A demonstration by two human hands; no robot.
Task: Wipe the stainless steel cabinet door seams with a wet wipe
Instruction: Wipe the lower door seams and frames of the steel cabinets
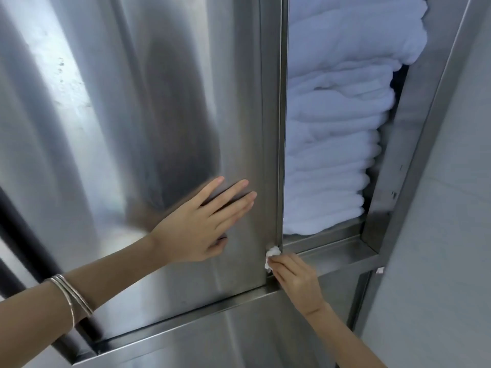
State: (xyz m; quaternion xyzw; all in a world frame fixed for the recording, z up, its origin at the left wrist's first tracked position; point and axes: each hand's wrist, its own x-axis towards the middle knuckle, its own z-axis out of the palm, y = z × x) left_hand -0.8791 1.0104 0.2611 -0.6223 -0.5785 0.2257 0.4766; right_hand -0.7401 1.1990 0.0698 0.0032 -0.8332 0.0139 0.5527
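Steel fills our view: our left hand (202,221) lies flat, fingers straight, on the brushed cabinet door (159,128), while our right hand (295,277) pinches a balled wet wipe (272,254) against the door's lower right corner, at the vertical seam (279,155). Folded white towels (332,155) are stacked in the open compartment beside it, and a pale wall (451,235) stands to the right.

The cabinet door (159,102) is silver-grey brushed steel. Right of the door, stacked towels (332,142) are white, as is the wet wipe (272,254) at its corner.
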